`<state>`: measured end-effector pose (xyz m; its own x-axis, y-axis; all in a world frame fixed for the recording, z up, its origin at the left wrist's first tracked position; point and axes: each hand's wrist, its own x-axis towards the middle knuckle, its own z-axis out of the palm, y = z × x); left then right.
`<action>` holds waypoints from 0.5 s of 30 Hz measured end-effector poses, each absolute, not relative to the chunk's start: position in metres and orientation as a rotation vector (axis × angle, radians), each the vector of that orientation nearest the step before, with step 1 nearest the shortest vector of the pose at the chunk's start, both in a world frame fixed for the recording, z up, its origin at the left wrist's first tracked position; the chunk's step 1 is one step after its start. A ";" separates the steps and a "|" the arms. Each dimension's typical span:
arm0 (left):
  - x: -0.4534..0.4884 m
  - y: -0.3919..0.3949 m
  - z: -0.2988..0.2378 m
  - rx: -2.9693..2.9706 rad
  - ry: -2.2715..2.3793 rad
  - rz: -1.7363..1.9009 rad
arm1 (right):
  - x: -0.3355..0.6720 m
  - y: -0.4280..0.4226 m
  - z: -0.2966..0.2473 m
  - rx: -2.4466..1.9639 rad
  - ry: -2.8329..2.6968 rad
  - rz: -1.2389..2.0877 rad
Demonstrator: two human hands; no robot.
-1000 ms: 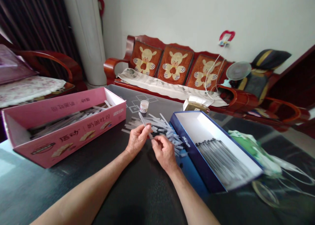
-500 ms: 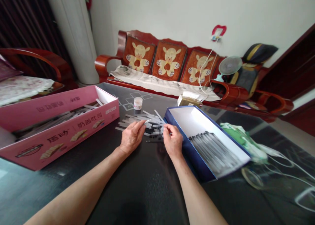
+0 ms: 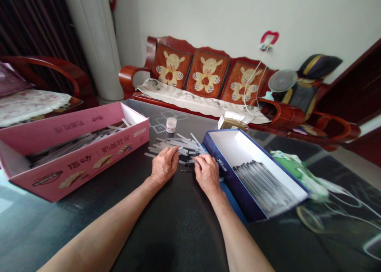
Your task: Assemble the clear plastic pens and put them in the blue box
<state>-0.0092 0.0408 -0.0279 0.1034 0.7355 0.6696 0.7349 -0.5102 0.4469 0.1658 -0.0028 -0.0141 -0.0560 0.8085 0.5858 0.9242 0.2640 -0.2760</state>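
A loose pile of whitish translucent pen tubes (image 3: pixel 162 145) and small black pieces (image 3: pixel 186 158) lies on the dark table. My left hand (image 3: pixel 165 165) is closed in a pinch at the pile's left side. Between its thumb and forefinger sits a thin whitish pen part, mostly hidden, with its tip showing. Across from it, my right hand (image 3: pixel 207 172) reaches over the pile's right side, thumb and forefinger bent and slightly apart near the black pieces. Beside that hand stands a blue box (image 3: pixel 214 155) with a white inside, holding a row of clear pens with black ends (image 3: pixel 262 186).
To the left is a long pink box (image 3: pixel 98 155) with more tubes in it. A small white cup (image 3: pixel 171 125) stands behind the pile. A small carton (image 3: pixel 232 122) is behind the blue box; a green and white bag (image 3: pixel 294 170) and white cables (image 3: pixel 345 194) lie to its right.
The view has shifted slightly left. My right hand's thumb and forefinger have parted over the black pieces. My left hand keeps its pinch.
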 end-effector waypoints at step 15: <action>-0.008 0.039 -0.026 2.418 1.400 1.350 | 0.167 0.004 -0.022 -1.497 -1.799 -0.163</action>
<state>-0.0082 0.0387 -0.0261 0.2148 0.7193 0.6606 0.6860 -0.5926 0.4222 0.1668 0.0036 -0.0221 -0.0079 0.7819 0.6233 0.8814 0.2999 -0.3650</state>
